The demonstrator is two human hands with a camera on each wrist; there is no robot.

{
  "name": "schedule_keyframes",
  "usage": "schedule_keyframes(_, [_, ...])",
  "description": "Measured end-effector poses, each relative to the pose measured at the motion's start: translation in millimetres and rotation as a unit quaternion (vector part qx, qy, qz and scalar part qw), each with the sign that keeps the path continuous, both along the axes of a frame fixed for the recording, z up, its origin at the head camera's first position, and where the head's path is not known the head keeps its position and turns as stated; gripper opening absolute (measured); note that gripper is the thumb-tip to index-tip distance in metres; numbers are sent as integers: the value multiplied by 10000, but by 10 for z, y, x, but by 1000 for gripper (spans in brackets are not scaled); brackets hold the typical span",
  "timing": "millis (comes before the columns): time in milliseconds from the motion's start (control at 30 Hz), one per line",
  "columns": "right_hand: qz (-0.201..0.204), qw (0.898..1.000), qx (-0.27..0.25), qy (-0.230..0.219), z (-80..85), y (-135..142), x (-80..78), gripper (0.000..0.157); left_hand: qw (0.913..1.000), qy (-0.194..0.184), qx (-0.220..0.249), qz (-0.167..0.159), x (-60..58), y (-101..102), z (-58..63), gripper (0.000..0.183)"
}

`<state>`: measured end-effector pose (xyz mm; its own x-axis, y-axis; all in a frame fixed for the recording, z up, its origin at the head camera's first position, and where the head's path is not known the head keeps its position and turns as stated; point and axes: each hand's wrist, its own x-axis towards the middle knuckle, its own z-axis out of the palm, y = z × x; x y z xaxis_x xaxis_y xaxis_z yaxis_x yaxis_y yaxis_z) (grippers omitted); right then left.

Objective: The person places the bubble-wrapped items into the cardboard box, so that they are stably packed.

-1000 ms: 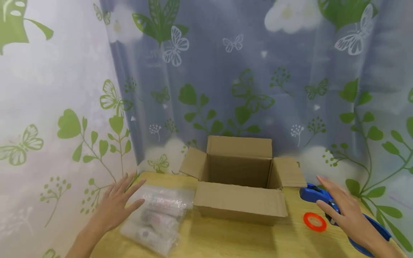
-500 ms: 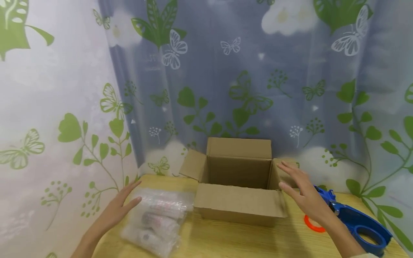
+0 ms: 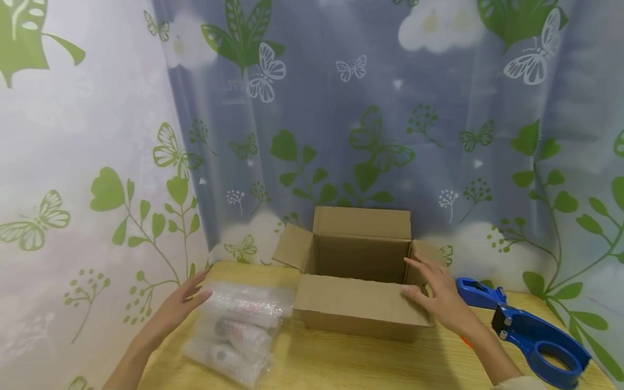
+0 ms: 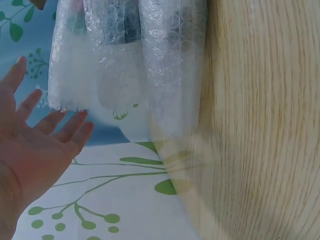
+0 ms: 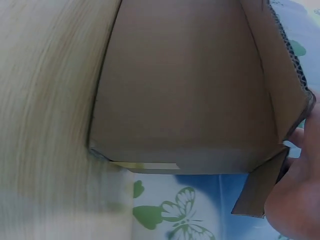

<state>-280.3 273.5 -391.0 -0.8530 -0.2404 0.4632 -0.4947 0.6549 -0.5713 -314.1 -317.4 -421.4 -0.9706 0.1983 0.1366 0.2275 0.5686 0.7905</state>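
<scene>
An open cardboard box (image 3: 361, 309) stands at the back of the wooden table, its flaps spread outward. My right hand (image 3: 441, 295) is at the box's right front corner. Its thumb lies over the front flap (image 3: 341, 295) and its fingers reach across the right flap (image 3: 429, 253). Seen from the right wrist, that hand (image 5: 295, 185) is at the box's corner edge. My left hand (image 3: 173, 311) hovers with fingers spread beside several bubble-wrapped bundles (image 3: 244, 330). In the left wrist view the palm (image 4: 35, 155) faces the bundles and holds nothing.
On the right lie a small blue tape dispenser (image 3: 480, 294) and a larger blue tape dispenser (image 3: 541, 341). An orange-red ring (image 3: 466, 341) is mostly hidden by my right forearm. A patterned curtain (image 3: 312, 108) hangs close behind and to the left.
My right hand has moved left from above the tape dispensers to the box's right flap, uncovering the dispensers and covering the ring. My left hand has drawn slightly down and left.
</scene>
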Motion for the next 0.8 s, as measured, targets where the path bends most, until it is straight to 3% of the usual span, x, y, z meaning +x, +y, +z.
schedule_keyframes(233, [-176, 9993, -152, 307, -124, -24, -21, 65, 9995, 146, 189, -225, -31, 52, -27, 67])
schedule_keyframes(467, [-287, 9986, -187, 405, -176, -18, -14, 64, 9976, 622, -33, -291, -95, 95, -69, 71])
schedule_keyframes(700, [-268, 9986, -249, 373, -198, -17, -19, 64, 9878, 1333, -265, -758, -173, 119, -140, 81])
schedule_keyframes(800, [-282, 9987, -262, 344, -206, -16, -19, 63, 9851, 1425, -289, -922, -186, 120, -164, 83])
